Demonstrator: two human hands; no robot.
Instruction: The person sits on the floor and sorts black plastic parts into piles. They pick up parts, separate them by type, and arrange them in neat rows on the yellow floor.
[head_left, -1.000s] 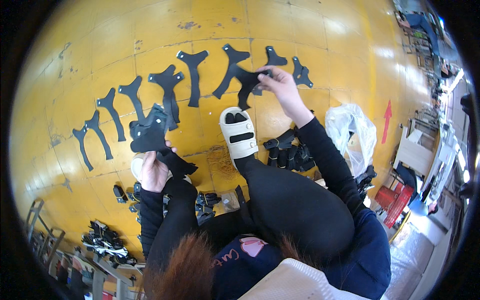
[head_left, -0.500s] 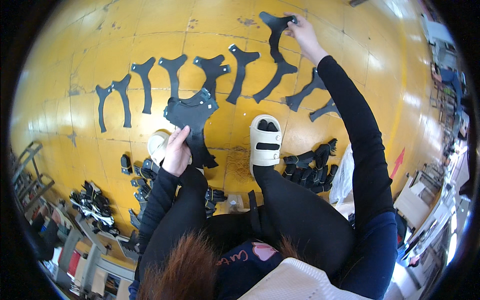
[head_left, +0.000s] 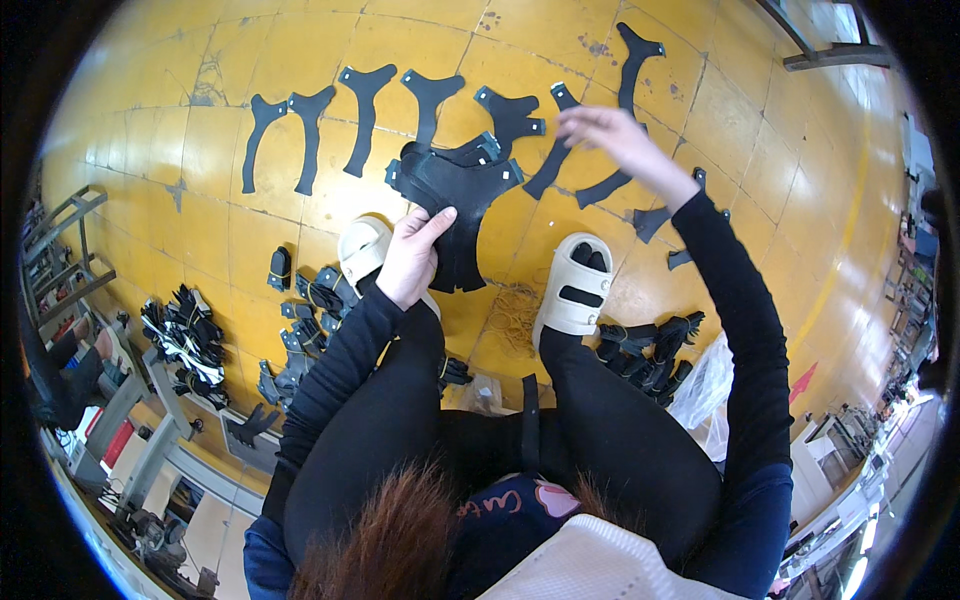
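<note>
My left hand (head_left: 412,258) grips a small stack of black Y-shaped fabric pieces (head_left: 475,200), thumb on top, above the floor between my feet. The pieces' wide ends fan out a little and carry small pale tags. Slightly blurred, my right hand (head_left: 612,138) hovers over the floor with its fingers stretched out and nothing visible in them. Below it lies a tagged Y-shaped piece (head_left: 550,170), partly hidden by the fingers. Beyond that hand, another black piece (head_left: 632,75) rests on the floor. Several similar pieces (head_left: 365,115) form a row toward the left.
Bundles of black pieces (head_left: 650,350) lie beside my right shoe (head_left: 575,285), with more bundles (head_left: 310,325) near my left shoe (head_left: 365,250). Tan rubber bands (head_left: 515,318) are heaped between. Clear plastic (head_left: 705,390) sits at right; metal frames (head_left: 70,230) stand at left.
My right hand has let go of the black piece, which now lies on the floor, and has drawn back nearer. The left hand still holds the stack. The view has shifted.
</note>
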